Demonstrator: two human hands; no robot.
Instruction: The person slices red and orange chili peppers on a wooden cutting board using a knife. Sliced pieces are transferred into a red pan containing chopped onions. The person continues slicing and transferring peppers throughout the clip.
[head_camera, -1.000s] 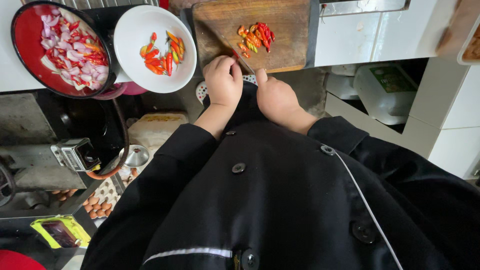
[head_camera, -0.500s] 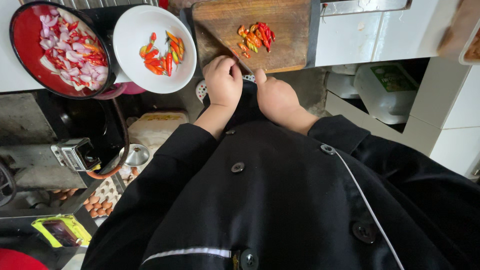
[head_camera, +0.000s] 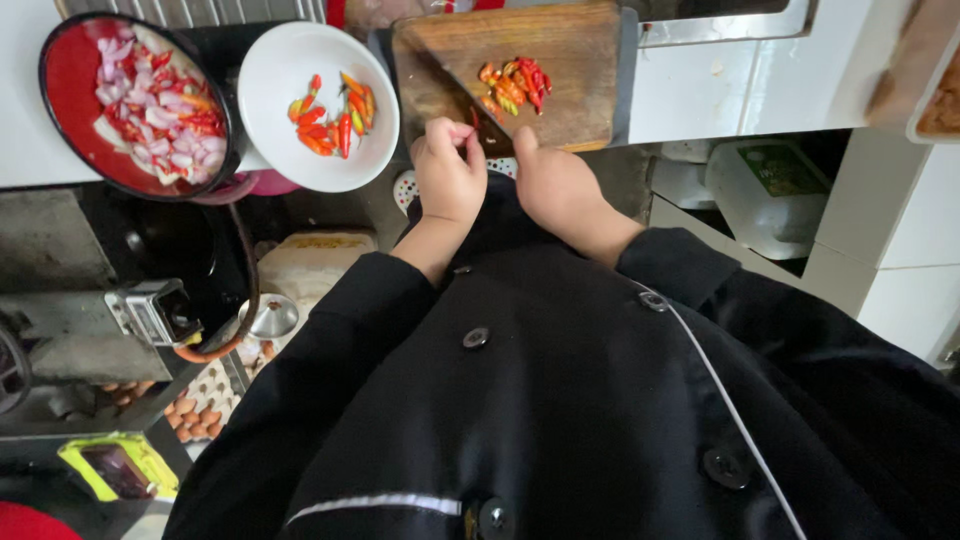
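White plastic jug with green label, low right of hands

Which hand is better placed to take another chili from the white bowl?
Left. The left hand sits at the cutting board's near edge on the white bowl's side; the right hand lies farther over.

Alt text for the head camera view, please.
Looking down a black jacket, the left hand and right hand meet at a wooden cutting board holding chopped chillies. A white bowl of whole chillies sits left.
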